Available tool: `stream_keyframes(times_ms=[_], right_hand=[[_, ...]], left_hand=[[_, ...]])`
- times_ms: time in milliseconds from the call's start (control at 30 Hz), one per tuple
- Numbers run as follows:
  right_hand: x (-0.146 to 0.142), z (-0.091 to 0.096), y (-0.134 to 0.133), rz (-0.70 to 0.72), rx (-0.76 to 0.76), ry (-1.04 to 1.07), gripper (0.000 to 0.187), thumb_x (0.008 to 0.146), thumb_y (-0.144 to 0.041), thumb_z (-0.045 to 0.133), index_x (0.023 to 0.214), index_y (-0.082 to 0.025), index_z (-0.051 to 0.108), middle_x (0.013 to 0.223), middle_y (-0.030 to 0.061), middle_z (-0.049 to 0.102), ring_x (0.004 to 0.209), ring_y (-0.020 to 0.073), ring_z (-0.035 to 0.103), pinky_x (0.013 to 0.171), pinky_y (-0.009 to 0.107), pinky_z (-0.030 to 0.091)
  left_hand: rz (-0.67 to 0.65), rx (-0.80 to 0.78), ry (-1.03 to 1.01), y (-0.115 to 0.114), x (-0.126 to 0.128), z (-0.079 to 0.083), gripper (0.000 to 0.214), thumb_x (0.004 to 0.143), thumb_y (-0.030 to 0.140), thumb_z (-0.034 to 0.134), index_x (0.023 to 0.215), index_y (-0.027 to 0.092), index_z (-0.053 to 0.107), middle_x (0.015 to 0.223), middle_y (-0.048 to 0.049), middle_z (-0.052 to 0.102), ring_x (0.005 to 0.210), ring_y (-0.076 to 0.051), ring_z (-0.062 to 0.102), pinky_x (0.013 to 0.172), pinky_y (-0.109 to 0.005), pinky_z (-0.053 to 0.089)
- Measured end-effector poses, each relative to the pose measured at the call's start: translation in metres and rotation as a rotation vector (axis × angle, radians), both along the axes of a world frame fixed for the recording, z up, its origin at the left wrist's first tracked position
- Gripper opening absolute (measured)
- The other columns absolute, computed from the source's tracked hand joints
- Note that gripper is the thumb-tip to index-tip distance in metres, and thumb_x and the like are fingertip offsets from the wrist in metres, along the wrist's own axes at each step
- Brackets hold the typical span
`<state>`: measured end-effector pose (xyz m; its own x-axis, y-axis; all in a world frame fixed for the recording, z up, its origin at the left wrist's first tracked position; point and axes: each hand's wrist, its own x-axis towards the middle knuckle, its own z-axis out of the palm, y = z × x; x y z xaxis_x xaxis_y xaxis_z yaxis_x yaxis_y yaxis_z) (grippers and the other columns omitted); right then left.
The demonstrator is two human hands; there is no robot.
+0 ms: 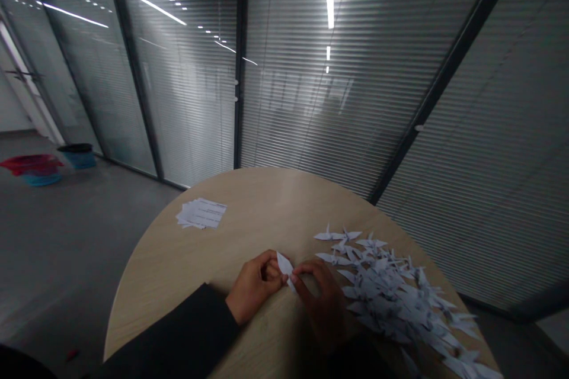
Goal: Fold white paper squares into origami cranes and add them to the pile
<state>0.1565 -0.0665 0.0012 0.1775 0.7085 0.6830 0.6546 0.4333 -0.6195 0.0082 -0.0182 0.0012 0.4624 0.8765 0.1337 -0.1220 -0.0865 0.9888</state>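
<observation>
1. The left hand (255, 284) pinches a small folded white paper (284, 263), its thumb coming in at the lower edge and its fingers curled behind.
2. The right hand (323, 299) grips the same paper from the other side, thumb and forefinger meeting on it, so both grips are closed on one piece.
3. The folded paper sits between the two hands, slanted, with one pointed end rising toward the upper left (whether its lower tip touches the wood, I cannot tell).
4. A dark sleeve (178, 334) covers the left forearm, which crosses the near part of the round wooden table (271, 207).
5. Just beside the right hand, a broad heap of folded paper cranes (395, 296) spreads over the table's right side, many overlapping, some lying at the heap's far edge.
6. Well apart from the hands, toward the table's far left, lies a loose stack of paper sheets (202, 213) with printed lines.
7. Beyond the table stands a glass partition (302, 130) with blinds and dark frames.
8. On the grey floor (111, 213) at left are a bin with a red liner (33, 164) and another with a black liner (76, 148).
</observation>
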Motion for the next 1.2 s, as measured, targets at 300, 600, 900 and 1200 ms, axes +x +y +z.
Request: stream_keyframes(times_ms=[300,600,900,1200], right_hand=[[0.001,0.002,-0.001,-0.021,-0.044,0.044,0.013,0.080,-0.033,0.060,0.072,-0.023,0.063,0.072,0.0009,0.065,0.069,0.0185,0.062,0.065,0.028,0.048],[0.002,0.002,-0.001,-0.007,-0.135,0.109,0.011,0.075,-0.033,0.061,0.069,-0.023,0.062,0.072,0.0008,0.064,0.070,0.0193,0.061,0.068,0.029,0.046],[0.004,-0.001,0.000,0.022,-0.312,0.163,0.015,0.075,-0.036,0.059,0.069,-0.022,0.062,0.070,0.0014,0.064,0.070,0.0204,0.062,0.067,0.029,0.046],[0.002,-0.008,0.000,-0.049,-0.011,-0.219,0.011,0.086,-0.026,0.051,0.076,-0.023,0.055,0.075,0.0017,0.059,0.072,0.0185,0.058,0.067,0.030,0.046]], left_hand=[[0.013,0.014,0.021,-0.001,-0.001,0.003,0.019,0.068,0.024,0.068,0.081,0.014,0.059,0.061,0.0034,0.057,0.055,-0.010,0.050,0.057,-0.021,0.040],[0.029,0.059,0.056,-0.002,-0.001,0.000,0.017,0.069,0.024,0.067,0.081,0.015,0.058,0.062,0.0027,0.058,0.056,-0.011,0.051,0.058,-0.022,0.041],[0.022,0.063,0.060,-0.002,-0.001,0.000,0.015,0.069,0.025,0.064,0.079,0.015,0.059,0.064,0.0013,0.059,0.058,-0.012,0.052,0.060,-0.024,0.042],[0.054,0.095,0.114,-0.006,-0.001,0.005,0.011,0.067,0.023,0.061,0.077,0.017,0.060,0.064,0.0017,0.060,0.058,-0.012,0.055,0.060,-0.022,0.043]])
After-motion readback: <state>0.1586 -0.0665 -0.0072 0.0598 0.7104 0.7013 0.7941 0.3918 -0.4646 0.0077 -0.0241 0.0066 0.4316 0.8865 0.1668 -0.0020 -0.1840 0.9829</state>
